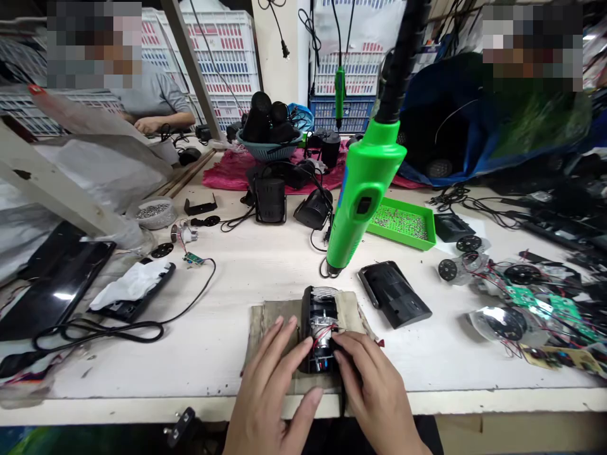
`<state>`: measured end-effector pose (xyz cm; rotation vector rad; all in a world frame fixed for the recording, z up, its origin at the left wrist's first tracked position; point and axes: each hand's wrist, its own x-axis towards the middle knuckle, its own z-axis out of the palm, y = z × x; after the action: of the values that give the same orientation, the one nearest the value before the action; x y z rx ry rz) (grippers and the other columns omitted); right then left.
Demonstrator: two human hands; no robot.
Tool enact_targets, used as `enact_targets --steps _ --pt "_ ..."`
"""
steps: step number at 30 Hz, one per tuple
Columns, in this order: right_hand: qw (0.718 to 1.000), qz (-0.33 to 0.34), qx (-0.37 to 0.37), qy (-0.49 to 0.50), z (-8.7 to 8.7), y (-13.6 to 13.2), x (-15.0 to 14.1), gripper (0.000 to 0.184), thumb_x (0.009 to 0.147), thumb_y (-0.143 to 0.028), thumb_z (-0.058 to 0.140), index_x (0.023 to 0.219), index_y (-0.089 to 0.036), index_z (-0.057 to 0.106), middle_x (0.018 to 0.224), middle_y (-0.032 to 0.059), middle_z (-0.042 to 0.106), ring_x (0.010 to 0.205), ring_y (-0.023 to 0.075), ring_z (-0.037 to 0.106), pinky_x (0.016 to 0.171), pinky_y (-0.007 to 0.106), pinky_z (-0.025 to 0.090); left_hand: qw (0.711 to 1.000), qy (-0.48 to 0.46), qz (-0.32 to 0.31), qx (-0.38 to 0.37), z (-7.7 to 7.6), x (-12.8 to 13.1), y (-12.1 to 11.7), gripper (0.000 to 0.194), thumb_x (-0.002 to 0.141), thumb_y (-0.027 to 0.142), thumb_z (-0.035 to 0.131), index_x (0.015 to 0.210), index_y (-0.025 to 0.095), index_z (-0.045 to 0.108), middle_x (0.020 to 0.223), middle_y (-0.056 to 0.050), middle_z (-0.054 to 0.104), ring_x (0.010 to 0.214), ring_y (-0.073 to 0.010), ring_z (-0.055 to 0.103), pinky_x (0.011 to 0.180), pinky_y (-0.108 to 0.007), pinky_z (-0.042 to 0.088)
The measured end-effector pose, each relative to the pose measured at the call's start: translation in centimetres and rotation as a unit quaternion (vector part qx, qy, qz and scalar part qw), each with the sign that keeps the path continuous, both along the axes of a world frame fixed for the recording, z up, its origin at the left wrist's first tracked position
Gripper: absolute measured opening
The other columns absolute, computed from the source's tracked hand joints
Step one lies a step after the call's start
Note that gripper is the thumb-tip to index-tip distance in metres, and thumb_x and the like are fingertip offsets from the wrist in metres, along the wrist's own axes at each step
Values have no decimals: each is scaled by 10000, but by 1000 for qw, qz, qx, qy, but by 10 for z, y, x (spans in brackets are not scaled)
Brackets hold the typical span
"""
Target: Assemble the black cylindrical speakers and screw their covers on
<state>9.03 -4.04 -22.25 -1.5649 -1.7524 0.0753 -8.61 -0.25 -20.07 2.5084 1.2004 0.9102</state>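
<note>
A small black device (320, 322) with its casing open, showing red wires and a metal part, lies on a brown pad (265, 319) at the table's near edge. My left hand (275, 382) rests against its left side, fingers stretched out and apart. My right hand (372, 388) grips its right side, fingers curled around the casing. A green electric screwdriver (363, 193) hangs on a black cable just above and behind the device, touched by neither hand.
A black cover panel (393, 294) lies right of the pad. A green tray of screws (403, 222) sits behind it. Circuit boards and wheels (526, 297) crowd the right side. A black tablet-like panel (57, 284) and cables lie left. Two other people work at the back.
</note>
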Motion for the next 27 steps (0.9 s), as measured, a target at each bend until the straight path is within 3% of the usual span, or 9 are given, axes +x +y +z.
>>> enact_targets --steps 4,10,17,22,27 --pt "1000 8 5 -1 1 1 0 252 949 -148 451 1169 -168 572 995 101 639 886 190 638 733 305 558 999 -12 -38 16 1 -1 8 352 898 240 543 1246 289 545 1389 -37 535 1274 -233 506 988 -398 509" --pt "1000 19 -6 7 5 1 0 208 950 -150 451 1091 -173 602 996 102 632 880 192 645 716 311 561 992 -90 11 -87 -7 2 4 235 907 226 506 1097 312 614 1376 -28 533 1205 -221 562 961 -369 518" --pt "999 25 -12 23 3 0 0 246 955 -159 451 1177 -187 552 1024 99 623 896 186 636 731 307 563 995 -100 -2 29 -11 3 4 300 860 128 524 1099 287 612 1235 -12 626 1254 -207 500 1093 -386 368" --pt "998 2 -19 60 9 3 -4 228 947 -202 478 1172 -184 517 1046 106 599 948 195 622 755 307 564 995 -96 -18 31 -8 1 8 367 845 49 466 1027 321 630 1217 39 645 1275 -161 476 1163 -385 227" --pt "996 -11 -14 90 18 10 -11 169 941 -191 470 1107 -198 502 985 86 594 881 183 621 702 285 555 995 -81 -40 52 -5 -6 12 399 843 2 433 998 320 618 1064 55 727 1166 -144 581 1158 -400 233"
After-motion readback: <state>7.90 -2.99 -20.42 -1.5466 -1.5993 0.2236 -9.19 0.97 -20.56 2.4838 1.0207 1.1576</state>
